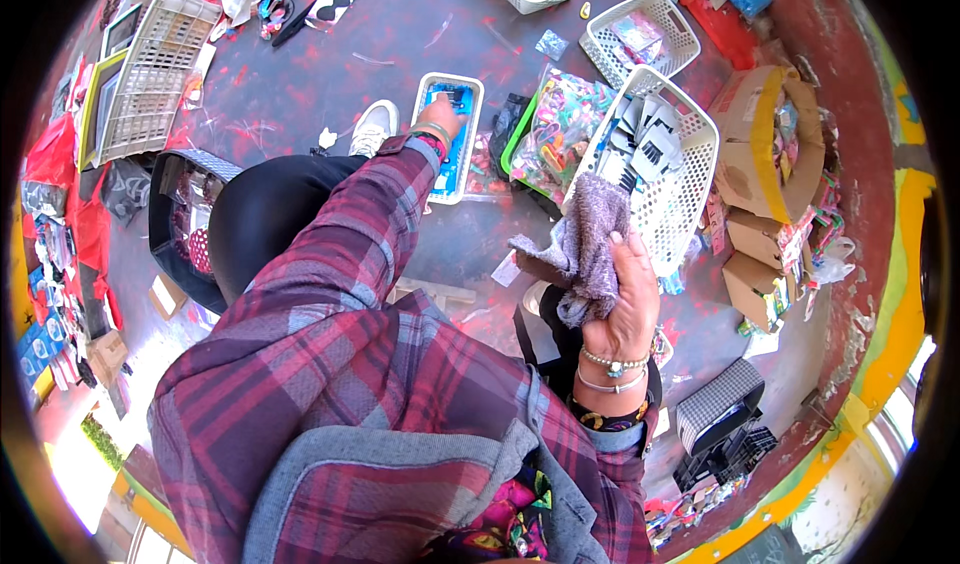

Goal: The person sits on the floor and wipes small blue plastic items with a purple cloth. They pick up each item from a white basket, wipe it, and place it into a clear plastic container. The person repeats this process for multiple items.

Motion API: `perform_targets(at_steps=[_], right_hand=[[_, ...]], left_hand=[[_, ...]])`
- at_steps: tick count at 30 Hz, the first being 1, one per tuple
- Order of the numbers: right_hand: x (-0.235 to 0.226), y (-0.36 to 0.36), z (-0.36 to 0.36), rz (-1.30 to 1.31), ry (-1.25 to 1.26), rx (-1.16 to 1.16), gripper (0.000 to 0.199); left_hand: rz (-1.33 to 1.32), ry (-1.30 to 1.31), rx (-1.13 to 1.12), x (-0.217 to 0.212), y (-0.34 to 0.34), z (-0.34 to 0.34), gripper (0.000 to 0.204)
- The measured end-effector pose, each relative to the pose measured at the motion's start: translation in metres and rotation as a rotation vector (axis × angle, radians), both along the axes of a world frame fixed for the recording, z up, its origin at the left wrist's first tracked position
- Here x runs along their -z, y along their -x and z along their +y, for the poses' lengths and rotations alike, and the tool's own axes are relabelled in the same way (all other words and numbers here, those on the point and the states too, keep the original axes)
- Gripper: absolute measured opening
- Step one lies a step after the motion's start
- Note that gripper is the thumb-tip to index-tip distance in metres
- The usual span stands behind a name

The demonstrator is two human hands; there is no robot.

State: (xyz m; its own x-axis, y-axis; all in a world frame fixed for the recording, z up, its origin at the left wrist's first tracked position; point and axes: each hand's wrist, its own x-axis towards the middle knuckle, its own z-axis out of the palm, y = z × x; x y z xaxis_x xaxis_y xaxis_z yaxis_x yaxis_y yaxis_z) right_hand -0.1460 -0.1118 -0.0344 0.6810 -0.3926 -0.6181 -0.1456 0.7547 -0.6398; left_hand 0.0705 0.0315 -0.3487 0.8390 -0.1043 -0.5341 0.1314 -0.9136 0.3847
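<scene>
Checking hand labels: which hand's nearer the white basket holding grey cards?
Right. The right hand, holding a purplish cloth, is beside the white basket; the left hand is well left of it, at a narrow tray.

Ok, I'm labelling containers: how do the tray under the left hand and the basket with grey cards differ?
The tray looks smaller and narrower than the basket. The tray shows blue inside; the basket is white with pierced walls. The left hand reaches into the tray, while grey cards lie in the basket. Both are oblong, open-topped and white-rimmed.
</scene>
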Motion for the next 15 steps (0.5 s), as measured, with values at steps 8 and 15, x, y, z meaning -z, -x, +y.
perform_targets(at_steps=[8,15], right_hand=[[0.001,0.001,0.001,-0.014,-0.009,0.044,0.035],[0.007,0.004,0.0,0.012,-0.003,-0.016,0.033]], left_hand=[[-0.173,0.065,-0.008,0.033,-0.015,0.03,0.034],[-0.151,-0.047,0.654,-0.01,0.014,0.011,0.065]])
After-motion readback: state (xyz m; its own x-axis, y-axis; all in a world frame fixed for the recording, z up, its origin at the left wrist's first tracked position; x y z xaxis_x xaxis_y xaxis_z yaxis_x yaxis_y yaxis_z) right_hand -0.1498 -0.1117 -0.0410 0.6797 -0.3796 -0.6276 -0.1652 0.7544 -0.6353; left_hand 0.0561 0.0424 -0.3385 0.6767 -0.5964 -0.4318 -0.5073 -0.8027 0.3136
